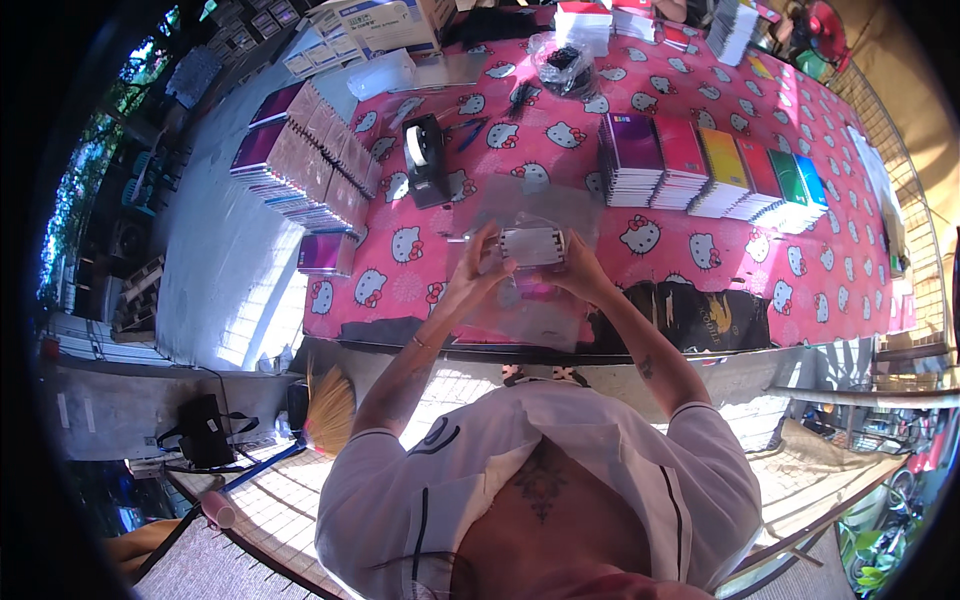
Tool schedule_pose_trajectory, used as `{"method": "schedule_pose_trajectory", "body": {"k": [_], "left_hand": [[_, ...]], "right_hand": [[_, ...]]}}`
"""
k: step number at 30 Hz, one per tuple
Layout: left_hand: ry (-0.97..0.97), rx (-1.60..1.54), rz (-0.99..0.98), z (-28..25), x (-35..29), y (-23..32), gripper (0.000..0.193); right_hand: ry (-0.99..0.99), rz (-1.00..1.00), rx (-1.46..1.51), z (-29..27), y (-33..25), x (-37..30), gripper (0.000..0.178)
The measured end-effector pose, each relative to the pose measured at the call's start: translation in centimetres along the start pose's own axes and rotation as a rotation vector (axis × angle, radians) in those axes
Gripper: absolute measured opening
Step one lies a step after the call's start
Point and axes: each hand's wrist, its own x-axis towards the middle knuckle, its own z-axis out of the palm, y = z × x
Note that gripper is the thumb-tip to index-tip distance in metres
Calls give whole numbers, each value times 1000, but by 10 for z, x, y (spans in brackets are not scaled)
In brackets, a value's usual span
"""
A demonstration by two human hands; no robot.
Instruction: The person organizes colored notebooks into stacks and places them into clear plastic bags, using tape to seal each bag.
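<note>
Between my two hands is a small block of spiral notebooks (532,246), its white page edges facing up and dark bindings at both ends. My left hand (482,265) grips its left side, thumb along the near edge. At the right end, my right hand (582,265) closes around it, its fingertips partly hidden. Clear plastic sheets (555,325) lie under and around the block on the pink patterned tablecloth (400,290). Beyond my left hand stands a black tape dispenser (427,165) with a roll of tape. Dark-handled scissors (470,135) lie beside it.
Notebook stacks in purple (634,145), red, yellow, green and blue line the table's right side. More spiral notebooks (300,150) are piled at left. A plastic bag with black contents (563,68) and cardboard boxes (385,25) are farther back. A broom (328,412) leans below the table's left edge.
</note>
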Motion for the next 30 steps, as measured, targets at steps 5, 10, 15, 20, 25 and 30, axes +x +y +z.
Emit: {"method": "schedule_pose_trajectory", "body": {"k": [5, 10, 15, 20, 25, 30], "left_hand": [[207, 336, 142, 4, 25, 45, 36], [718, 681, 145, -132, 91, -29, 31], [531, 21, -412, -165, 138, -51, 20], [807, -68, -139, -124, 110, -73, 14], [563, 1151, -125, -152, 95, -53, 20], [-290, 165, 106, -98, 60, 29, 24]], "right_hand": [[52, -38, 180, -27, -26, 22, 48], [257, -391, -361, -7, -129, 5, 30], [171, -351, -772, 17, -131, 5, 26], [148, -304, -789, 24, -123, 2, 26], [137, -279, -815, 29, -129, 1, 28], [147, -227, -863, 24, -141, -2, 26]]}}
